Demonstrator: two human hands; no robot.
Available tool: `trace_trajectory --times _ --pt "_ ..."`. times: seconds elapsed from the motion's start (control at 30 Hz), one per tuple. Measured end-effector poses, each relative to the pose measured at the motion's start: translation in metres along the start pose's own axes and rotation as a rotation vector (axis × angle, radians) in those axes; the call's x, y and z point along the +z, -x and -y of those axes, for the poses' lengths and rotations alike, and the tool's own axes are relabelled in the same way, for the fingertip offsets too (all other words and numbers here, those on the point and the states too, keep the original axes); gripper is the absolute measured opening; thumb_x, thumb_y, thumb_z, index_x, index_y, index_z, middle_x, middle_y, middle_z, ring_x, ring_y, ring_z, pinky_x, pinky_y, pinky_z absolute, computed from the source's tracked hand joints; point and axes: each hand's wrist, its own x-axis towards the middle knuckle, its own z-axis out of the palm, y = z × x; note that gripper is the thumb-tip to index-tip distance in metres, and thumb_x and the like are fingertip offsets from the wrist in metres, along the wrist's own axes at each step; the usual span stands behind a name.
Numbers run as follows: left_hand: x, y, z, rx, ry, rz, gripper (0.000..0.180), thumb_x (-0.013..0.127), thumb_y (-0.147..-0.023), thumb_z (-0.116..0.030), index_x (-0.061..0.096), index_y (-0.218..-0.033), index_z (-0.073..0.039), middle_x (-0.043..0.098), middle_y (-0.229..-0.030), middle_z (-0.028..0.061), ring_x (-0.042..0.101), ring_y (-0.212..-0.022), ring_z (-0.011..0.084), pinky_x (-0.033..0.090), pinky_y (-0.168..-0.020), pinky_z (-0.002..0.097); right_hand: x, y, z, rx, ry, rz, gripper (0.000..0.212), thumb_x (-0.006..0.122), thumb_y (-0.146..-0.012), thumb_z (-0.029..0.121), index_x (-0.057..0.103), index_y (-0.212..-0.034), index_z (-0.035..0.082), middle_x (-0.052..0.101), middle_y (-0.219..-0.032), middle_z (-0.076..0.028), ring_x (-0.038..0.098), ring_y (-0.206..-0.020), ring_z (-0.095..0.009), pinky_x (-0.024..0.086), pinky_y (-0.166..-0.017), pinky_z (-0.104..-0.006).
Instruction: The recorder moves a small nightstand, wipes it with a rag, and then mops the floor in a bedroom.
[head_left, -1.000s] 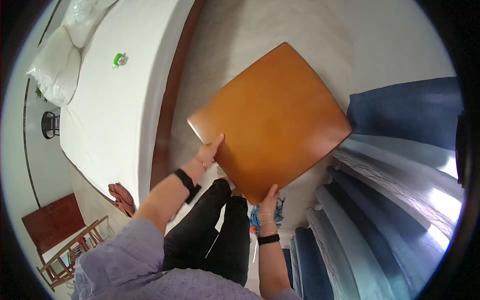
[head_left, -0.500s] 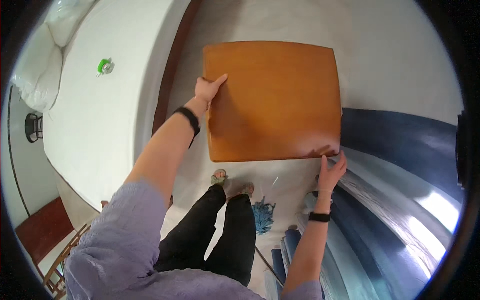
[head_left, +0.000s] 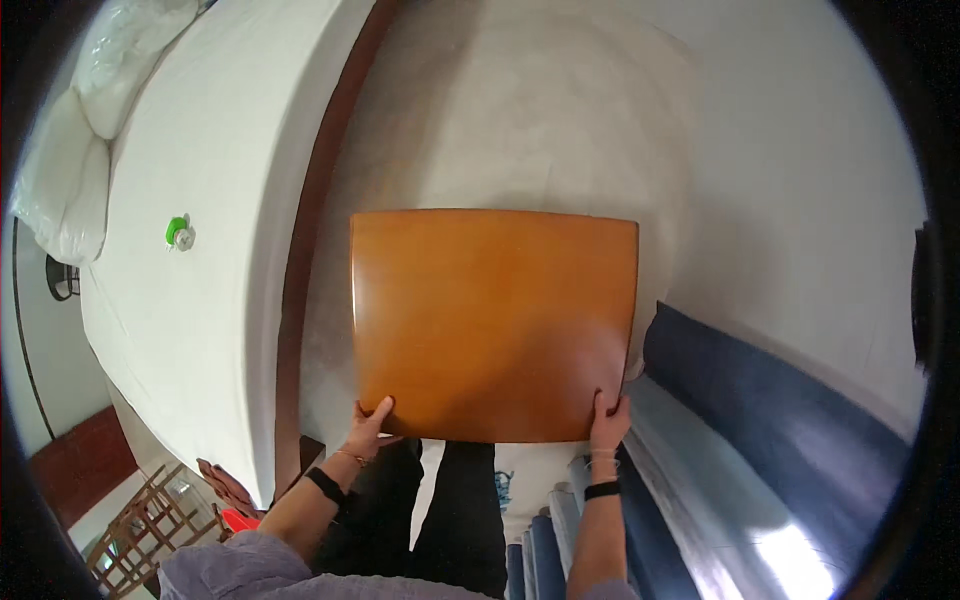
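A glossy orange-brown wooden tabletop (head_left: 490,310), roughly rectangular with slightly curved edges, fills the middle of the view in front of my body. Whatever lies under it is hidden. My left hand (head_left: 368,428) grips its near left corner, thumb on the upper face and fingers at the edge below. At the near right corner my right hand (head_left: 608,422) holds on in the same way, its thumb on top. Both wrists wear black bands.
A bed or platform covered in white (head_left: 200,160) runs along the left, with a small green-and-white item (head_left: 178,234) on it and clear plastic-wrapped bundles (head_left: 65,175) beyond. Long blue and grey rolls (head_left: 760,375) lie at the right. A wooden rack (head_left: 145,525) stands lower left.
The tabletop has come nearer my body and a little left. My left hand has shifted from its left side to the near left corner; my right hand now grips the near right corner.
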Motion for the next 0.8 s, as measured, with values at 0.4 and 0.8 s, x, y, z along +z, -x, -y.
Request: trace_trajectory --times 0.4,0.8 --pt "0.068 -0.061 -0.261 0.166 -0.262 -0.102 0.085 0.077 -0.071 -0.046 0.031 -0.129 -0.005 0.046 -0.125 0.0172 0.051 -0.113 0.0330 0.056 -0.073 0.0500 0.047 -0.116 0.178 0.181 -0.006 -0.069 0.058 0.060 -0.085 0.048 0.057 -0.100 -0.008 0.063 -0.097 -0.025 0.061 -0.090 -0.037 0.047 -0.078 -0.0415" --pt "0.172 -0.137 -0.511 0.235 -0.339 -0.037 0.099 0.076 -0.071 -0.048 0.020 -0.140 -0.003 0.037 -0.136 0.0197 0.047 -0.119 0.0333 0.055 -0.082 0.0494 0.085 -0.301 0.330 0.185 -0.040 -0.123 0.071 0.054 -0.085 0.056 0.055 -0.105 -0.013 0.062 -0.100 -0.027 0.060 -0.092 -0.039 0.046 -0.083 -0.0402"
